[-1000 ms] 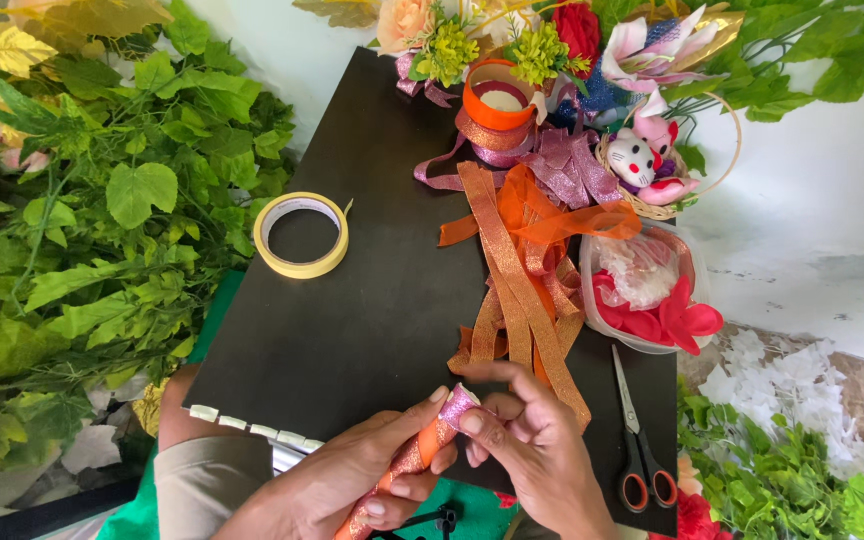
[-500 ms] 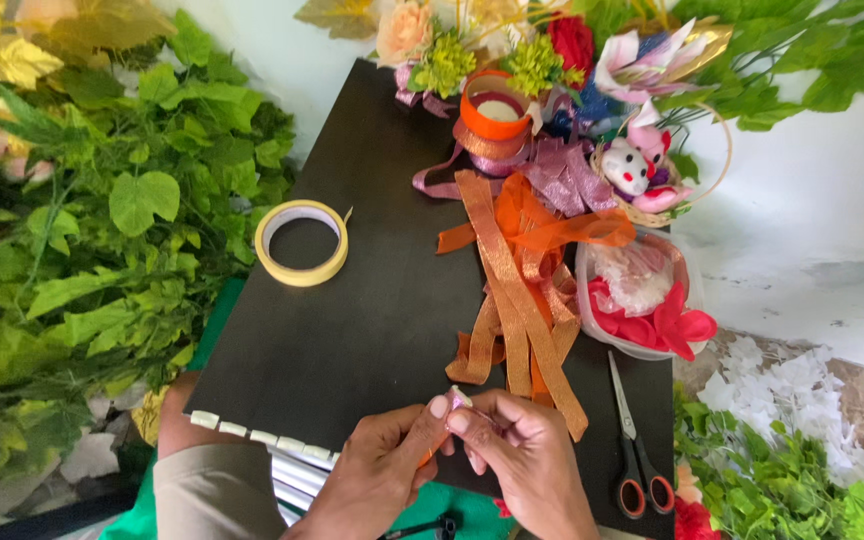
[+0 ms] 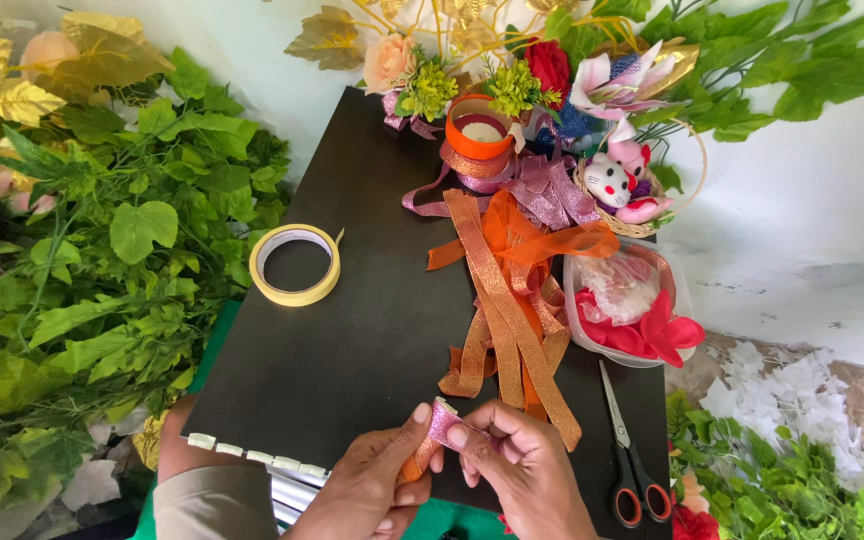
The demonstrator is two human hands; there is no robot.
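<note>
The ribbon piece [image 3: 439,425], pink and glittery on top with orange running below it, sits pinched between both hands at the near edge of the desk [image 3: 352,340]. My left hand [image 3: 372,490] grips it from below, thumb pressed against the pink fold, and my right hand [image 3: 522,470] closes on it from the other side with thumb and forefinger. Both sets of fingers are clenched on that same piece, neither released.

I judge this to be the folding or rolling step: the pink end is bent over into a small loop and held there. The next move, as I read it, calls for keeping the pinch firm while one hand shifts its grip, since the fold looks ready to spring open if either thumb lets go.

Just beyond my right hand lie scissors [image 3: 627,460] with red handles, flat on the desk. Next to them a bundle of orange glitter ribbon strips [image 3: 512,320] fans out towards me. To the left, well apart, is a roll of yellow tape [image 3: 295,265]. To the right a clear tub [image 3: 627,305] holds red and white pieces. Farther off stand an orange ribbon spool [image 3: 480,128], a small toy cat in a basket [image 3: 617,185], and artificial flowers [image 3: 512,70]. Green leaves [image 3: 122,250] crowd the left side.
</note>
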